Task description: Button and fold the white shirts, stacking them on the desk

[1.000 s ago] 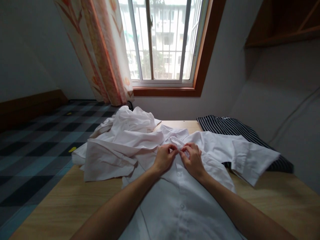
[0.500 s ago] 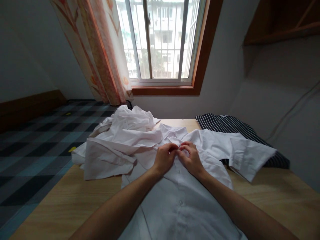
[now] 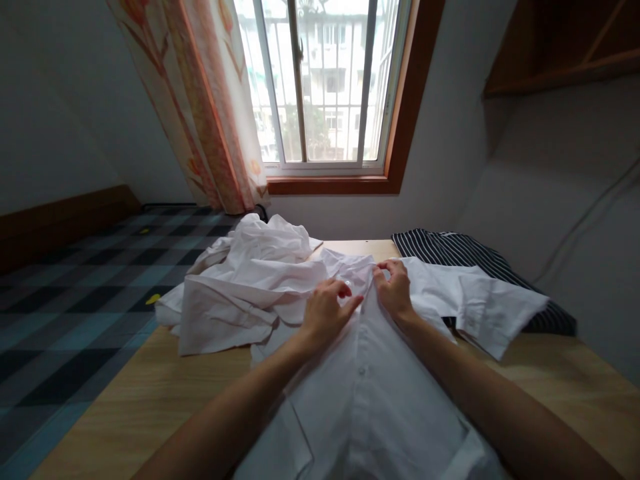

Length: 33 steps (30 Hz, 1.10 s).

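Had the white shirt (image 3: 373, 393) lying on the bench (image 3: 175, 393), with its collar (image 3: 347, 262) toward the window (image 3: 330, 87) and its body running down to the bottom of the view. Held the front edge (image 3: 367, 287) just below the collar with the right hand (image 3: 395, 288), apparently pinched between thumb and fingertips and raised into a small ridge. Had the left hand (image 3: 324, 310) opposite, over the upper front, with thumb and forefinger parted and no cloth visibly gripped between them.

Judged the work to be partway along. Saw the lower front meeting in one line, with a button (image 3: 362, 371) showing well below both hands, so apparently done up along that stretch. Found the part by the collar loose and raised, so most likely left to settle there. Could not make out any button or hole near the fingertips, nor tell fastening from unfastening. Saw creases over the upper body and a sleeve (image 3: 500, 307) sprawled to the right, partly over a striped garment (image 3: 445, 245). Saw heaped white cloth (image 3: 267, 243) at the left, without a clear boundary against the shirt.
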Each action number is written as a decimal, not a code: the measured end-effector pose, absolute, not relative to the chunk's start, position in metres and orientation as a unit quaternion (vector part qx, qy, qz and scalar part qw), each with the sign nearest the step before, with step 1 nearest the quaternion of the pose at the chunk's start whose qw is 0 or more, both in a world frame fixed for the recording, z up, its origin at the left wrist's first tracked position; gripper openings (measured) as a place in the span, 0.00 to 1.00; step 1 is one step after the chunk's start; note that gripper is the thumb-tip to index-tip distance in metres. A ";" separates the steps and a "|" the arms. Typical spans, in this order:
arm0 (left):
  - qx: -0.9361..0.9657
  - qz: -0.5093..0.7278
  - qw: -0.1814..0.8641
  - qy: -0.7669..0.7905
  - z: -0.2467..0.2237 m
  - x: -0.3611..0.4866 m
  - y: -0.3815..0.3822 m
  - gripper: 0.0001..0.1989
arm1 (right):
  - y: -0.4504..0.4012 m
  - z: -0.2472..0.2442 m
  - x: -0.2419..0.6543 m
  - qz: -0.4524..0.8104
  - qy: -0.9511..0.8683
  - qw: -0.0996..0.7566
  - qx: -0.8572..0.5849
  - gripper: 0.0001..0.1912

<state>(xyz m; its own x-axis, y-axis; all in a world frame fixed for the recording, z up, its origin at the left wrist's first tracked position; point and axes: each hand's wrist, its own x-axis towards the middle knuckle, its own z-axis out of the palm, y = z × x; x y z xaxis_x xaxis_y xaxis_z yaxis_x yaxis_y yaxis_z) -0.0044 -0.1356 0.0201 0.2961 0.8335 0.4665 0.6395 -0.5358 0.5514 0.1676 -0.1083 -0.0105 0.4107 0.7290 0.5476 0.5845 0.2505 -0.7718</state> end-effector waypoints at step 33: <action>0.753 0.401 0.320 0.414 -0.005 -0.001 -0.134 0.04 | -0.170 -0.023 0.149 0.135 -0.631 0.477 -0.596 0.06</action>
<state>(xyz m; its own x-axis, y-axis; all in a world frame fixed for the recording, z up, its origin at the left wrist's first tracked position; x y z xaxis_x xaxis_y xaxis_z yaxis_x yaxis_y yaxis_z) -0.0009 -0.1344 -0.0054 0.3367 0.8785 0.3390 0.3662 -0.4538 0.8124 0.1494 -0.1695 -0.0228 0.1663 0.8812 0.4426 0.6241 0.2534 -0.7391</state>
